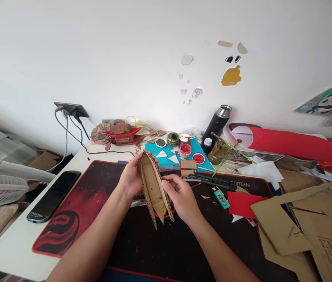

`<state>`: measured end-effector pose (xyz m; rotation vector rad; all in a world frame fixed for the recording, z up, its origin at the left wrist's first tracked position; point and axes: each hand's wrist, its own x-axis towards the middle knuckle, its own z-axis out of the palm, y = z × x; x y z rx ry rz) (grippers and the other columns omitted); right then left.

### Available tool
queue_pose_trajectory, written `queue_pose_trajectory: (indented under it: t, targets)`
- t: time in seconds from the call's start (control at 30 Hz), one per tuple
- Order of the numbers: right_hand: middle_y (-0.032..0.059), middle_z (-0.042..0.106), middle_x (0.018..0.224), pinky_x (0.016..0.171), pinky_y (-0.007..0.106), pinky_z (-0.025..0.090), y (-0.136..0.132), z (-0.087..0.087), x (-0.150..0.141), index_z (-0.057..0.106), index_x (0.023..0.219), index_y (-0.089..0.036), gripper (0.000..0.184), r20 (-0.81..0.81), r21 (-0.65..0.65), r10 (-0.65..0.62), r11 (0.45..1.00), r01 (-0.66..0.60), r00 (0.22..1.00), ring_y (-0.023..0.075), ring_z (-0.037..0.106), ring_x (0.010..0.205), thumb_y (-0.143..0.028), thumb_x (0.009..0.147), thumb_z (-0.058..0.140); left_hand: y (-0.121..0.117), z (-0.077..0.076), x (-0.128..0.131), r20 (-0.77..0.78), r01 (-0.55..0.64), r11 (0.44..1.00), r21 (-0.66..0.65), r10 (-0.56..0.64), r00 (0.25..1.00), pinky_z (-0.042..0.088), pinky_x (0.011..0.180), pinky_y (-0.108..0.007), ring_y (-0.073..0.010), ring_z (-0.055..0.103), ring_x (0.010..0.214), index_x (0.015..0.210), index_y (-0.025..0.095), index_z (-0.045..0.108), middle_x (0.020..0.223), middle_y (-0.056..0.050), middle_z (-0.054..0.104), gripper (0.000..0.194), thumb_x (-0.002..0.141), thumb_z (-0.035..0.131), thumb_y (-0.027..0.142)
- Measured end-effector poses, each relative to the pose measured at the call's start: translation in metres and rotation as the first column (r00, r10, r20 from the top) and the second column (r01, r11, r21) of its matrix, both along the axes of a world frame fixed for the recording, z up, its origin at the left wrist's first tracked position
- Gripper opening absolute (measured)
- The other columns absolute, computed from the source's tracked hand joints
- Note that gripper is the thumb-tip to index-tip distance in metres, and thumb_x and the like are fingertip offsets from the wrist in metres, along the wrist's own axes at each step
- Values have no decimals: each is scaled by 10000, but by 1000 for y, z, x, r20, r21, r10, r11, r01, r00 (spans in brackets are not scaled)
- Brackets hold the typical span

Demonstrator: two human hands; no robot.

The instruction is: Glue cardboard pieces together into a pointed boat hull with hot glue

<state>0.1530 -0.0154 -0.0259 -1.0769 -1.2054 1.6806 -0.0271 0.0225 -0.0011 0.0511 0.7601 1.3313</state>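
Observation:
A small cardboard boat hull (pixel 152 184) is held over the dark desk mat, its joined tip pointing away from me and its near end split into separate points. My left hand (pixel 132 176) grips its left wall, with fingers passing behind the far tip. On the other side, my right hand (pixel 179 196) pinches the right wall between thumb and fingers. Beneath the hull, partly hidden, lie scissors (pixel 138 203) with a red and yellow handle. A black utility knife (pixel 211 181) rests on the mat beyond my right hand.
Open paint jars (pixel 173 139) stand on a blue sheet (pixel 151 149) at the back, beside a brush jar (pixel 220 152) and black thermos (pixel 217 122). Cardboard scraps (pixel 289 223) pile up at right. A phone (pixel 54 196) lies left; a finished-looking model boat (pixel 120 133) sits behind.

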Motion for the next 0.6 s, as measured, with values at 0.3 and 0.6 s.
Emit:
queue_pose_trajectory:
  t: [0.3,0.6]
  targets:
    - [-47,550,611,531,280,386,0,2,1,745,979,-210,424,17,26,14,1000,-15,1000,148,473,539,-618,873,787,0,2,2,33,-15,1000,25,14,999,635,678,-320,-197,749,708,874,141,705,813,-68,733,363,1128,495,295]
    - [-63,503,594,537,283,366,2,-2,0,726,978,-202,440,52,36,27,999,-29,998,144,450,537,-631,883,755,1,-3,-2,-11,-31,998,51,32,999,635,680,-303,-183,763,698,984,178,723,814,-30,759,138,1056,605,186]
